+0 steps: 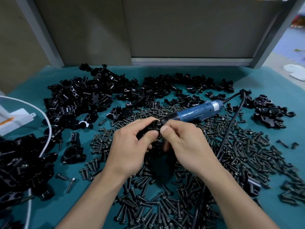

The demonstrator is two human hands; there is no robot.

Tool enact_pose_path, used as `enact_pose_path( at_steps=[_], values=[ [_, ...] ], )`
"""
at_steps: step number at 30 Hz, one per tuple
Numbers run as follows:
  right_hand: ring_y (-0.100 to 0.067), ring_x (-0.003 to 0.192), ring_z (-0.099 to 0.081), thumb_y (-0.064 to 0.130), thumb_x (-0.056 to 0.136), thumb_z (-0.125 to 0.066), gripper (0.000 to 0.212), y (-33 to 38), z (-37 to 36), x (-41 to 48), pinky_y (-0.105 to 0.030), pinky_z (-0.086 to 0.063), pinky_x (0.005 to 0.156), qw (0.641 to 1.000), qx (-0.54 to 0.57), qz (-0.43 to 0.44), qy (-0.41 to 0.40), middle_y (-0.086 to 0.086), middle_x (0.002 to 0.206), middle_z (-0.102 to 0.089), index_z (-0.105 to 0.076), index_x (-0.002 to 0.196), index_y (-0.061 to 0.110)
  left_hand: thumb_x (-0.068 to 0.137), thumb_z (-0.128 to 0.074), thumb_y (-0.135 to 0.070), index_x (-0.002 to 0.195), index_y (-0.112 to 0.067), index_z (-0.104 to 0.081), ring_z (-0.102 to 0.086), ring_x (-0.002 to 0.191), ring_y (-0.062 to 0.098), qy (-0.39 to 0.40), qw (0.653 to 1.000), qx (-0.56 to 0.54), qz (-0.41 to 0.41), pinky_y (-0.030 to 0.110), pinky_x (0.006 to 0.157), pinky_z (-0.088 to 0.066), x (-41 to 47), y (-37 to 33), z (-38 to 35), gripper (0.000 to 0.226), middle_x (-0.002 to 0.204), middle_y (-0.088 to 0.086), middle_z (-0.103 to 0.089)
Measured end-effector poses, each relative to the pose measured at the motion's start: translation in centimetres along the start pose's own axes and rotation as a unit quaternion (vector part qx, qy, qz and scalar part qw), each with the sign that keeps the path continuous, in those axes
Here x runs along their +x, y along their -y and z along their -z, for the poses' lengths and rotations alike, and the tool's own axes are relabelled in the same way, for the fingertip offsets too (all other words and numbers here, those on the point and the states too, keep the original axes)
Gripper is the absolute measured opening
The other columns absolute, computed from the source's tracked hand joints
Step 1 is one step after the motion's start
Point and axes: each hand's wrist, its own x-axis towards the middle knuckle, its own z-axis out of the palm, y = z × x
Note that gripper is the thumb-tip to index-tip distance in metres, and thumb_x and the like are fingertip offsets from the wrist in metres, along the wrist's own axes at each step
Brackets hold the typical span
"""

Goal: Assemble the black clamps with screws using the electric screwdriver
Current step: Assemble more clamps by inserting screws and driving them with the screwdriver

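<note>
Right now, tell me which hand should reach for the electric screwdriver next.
Right, probably. The electric screwdriver lies on the screws just beyond the right hand, its body and cord running off to the right. The left hand grips the black clamp more fully, so it could steady it alone.

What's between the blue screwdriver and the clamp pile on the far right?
In the head view, the black cord of the screwdriver crosses that stretch, with loose screws beside it.

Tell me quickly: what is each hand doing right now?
Left hand: grips the black clamp.
Right hand: pinches the same clamp from the other side.
</note>
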Motion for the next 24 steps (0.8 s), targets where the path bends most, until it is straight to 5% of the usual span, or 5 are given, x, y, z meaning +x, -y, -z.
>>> enact_pose_path(
  at_steps=[3,6,10,18,24],
  values=[
    [-0.013,0.056,-0.067,0.058,0.097,-0.052,0.039,-1.0,1.4,0.5,-0.033,-0.058,0.064,0.984,0.079,-0.125,-0.097,0.009,0.071,-0.075,-0.071,0.085,0.026,0.094,-0.077,-0.025,0.111,-0.062,-0.064,-0.072,0.062,0.006,-0.056,0.998,-0.002,0.032,0.019,0.058,-0.057,0.0,0.6,0.0,0.043,0.089,-0.019,-0.078],
    [-0.015,0.057,-0.071,0.039,0.096,-0.069,0.021,-2.6,3.3,1.6,-0.044,-0.063,0.075,0.928,0.198,-0.252,-0.190,-0.005,0.071,-0.076,-0.066,0.088,0.021,0.095,-0.076,-0.022,0.122,-0.051,-0.065,-0.074,0.064,0.010,-0.100,0.992,-0.040,0.067,0.023,0.063,-0.062,0.2,1.1,0.5,0.041,0.078,-0.014,-0.078],
    [-0.026,0.070,-0.078,0.036,0.094,-0.075,0.025,-2.7,4.2,4.2,-0.032,-0.063,0.067,0.872,0.301,-0.346,-0.171,-0.018,0.097,-0.073,-0.064,0.105,0.016,0.094,-0.078,-0.016,0.119,-0.048,-0.068,-0.076,0.066,0.013,-0.111,0.987,-0.080,0.089,0.021,0.067,-0.062,0.6,1.1,0.8,0.043,0.085,-0.018,-0.078],
    [-0.032,0.099,-0.070,0.051,0.091,-0.074,0.053,-0.7,4.0,8.7,-0.035,-0.052,0.052,0.828,0.259,-0.470,-0.163,-0.017,0.111,-0.066,-0.056,0.122,0.012,0.092,-0.081,-0.025,0.117,-0.058,-0.066,-0.075,0.074,0.001,-0.068,0.995,-0.037,0.070,0.014,0.074,-0.060,0.7,0.8,0.7,0.044,0.083,-0.027,-0.075],
    [-0.033,0.136,-0.047,0.032,0.103,-0.060,0.068,-0.3,2.7,11.3,-0.043,-0.043,0.094,0.859,0.190,-0.467,-0.089,-0.015,0.159,-0.039,-0.030,0.159,0.009,0.093,-0.080,-0.027,0.117,-0.059,-0.067,-0.075,0.074,-0.001,-0.058,0.995,-0.020,0.075,0.030,0.075,-0.065,0.5,1.0,0.9,0.042,0.091,-0.025,-0.077]
  ],
)
